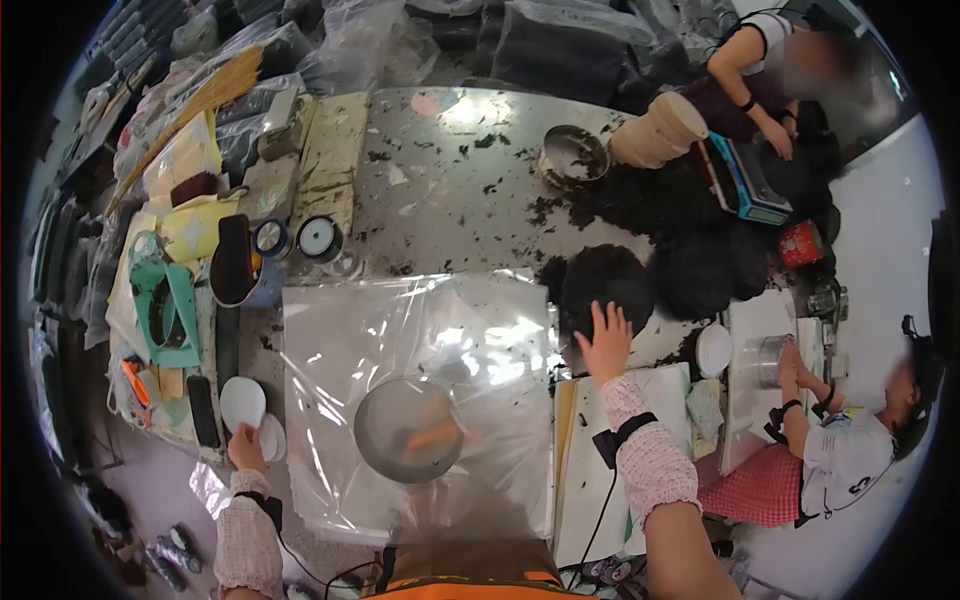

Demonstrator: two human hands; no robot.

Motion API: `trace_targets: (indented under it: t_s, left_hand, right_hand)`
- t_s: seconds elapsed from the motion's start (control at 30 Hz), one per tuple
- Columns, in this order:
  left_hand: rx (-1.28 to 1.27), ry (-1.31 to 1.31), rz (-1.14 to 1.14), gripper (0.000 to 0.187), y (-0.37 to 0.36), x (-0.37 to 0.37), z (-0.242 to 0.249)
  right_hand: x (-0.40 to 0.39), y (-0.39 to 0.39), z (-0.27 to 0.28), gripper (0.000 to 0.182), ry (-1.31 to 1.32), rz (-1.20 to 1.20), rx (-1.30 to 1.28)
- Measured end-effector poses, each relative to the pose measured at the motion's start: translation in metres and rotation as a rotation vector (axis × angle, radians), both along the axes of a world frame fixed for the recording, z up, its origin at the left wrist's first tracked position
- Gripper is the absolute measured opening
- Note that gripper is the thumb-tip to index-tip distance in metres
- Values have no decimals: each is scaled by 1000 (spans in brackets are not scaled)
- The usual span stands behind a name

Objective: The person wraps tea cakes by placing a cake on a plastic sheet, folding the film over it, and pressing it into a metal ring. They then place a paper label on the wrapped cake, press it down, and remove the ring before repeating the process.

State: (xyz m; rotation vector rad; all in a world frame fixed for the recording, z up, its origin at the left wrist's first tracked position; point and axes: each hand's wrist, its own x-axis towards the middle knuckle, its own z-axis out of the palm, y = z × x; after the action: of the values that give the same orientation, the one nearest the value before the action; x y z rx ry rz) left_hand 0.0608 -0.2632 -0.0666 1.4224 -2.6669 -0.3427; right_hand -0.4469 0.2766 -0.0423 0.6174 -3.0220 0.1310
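Note:
My left hand (246,448) is closed on the lower edge of a white round disc (242,403) at the table's left side; a second white disc (271,438) lies beside it. My right hand (606,345) has its fingers spread over the near edge of a round dark cake (606,290). Whether the fingers press on it is hard to tell. Between my hands, a round metal pan or ring (409,430) rests on clear plastic sheets (330,350).
Two co-workers sit at the right, one with hands by a scale (757,180), one touching a clear jar (770,361). More dark cakes (692,275), stacked tan moulds (660,132), a metal bowl (575,157), a green tray (168,315) and a phone (203,411) surround the work area.

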Motion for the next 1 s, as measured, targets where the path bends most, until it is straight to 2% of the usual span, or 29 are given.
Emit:
trace_targets:
  t_s: [0.07,0.17,0.2,0.3,0.4,0.47,0.6,0.67,0.7,0.77,0.8,0.83,0.87,0.9,0.93,0.97,1.0]
  left_hand:
    - [43,73,25,14,10,-11,17]
    - [-5,-56,-115,14,-4,6,8]
    - [-21,-73,-144,14,2,-3,15]
    - [-13,-86,-116,12,0,0,6]
    - [-2,-55,-91,12,-3,5,-1]
    - [0,-54,-41,12,1,6,7]
    - [226,96,189,11,-9,4,12]
    - [347,242,332,11,-15,4,2]
    - [199,278,243,10,6,-17,27]
    - [261,597,-142,8,79,-79,91]
    - [203,688,-370,9,110,-99,83]
    - [225,637,-542,12,149,-117,97]
    - [161,473,-767,13,175,-130,84]
    - [182,271,-820,13,202,-143,78]
    - [202,67,-865,14,219,-148,76]
    - [220,256,-922,13,225,-143,79]
    - [239,438,-977,13,226,-136,87]
  right_hand:
    - [-3,12,-15,74,-7,11,-4]
    - [-12,35,-11,64,-107,55,-162]
    - [-9,41,0,62,-28,60,-250]
    - [30,36,86,67,109,15,-312]
    - [82,58,94,42,156,-58,-572]
    - [120,56,95,38,-42,-184,-932]
    - [182,48,88,36,-597,-555,-1674]
    - [200,47,83,35,-771,-635,-1707]
    - [206,49,81,34,-860,-666,-1712]
    - [214,40,82,34,-908,-688,-1740]
    - [220,32,82,34,-942,-701,-1752]
    - [224,23,83,35,-927,-636,-1743]
    - [227,13,83,35,-907,-570,-1737]
    - [230,-1,84,36,-885,-504,-1731]
    - [236,-25,97,35,-670,-300,-1473]
    - [243,-47,114,36,-454,-109,-1204]
    - [251,-61,126,36,-444,-136,-992]
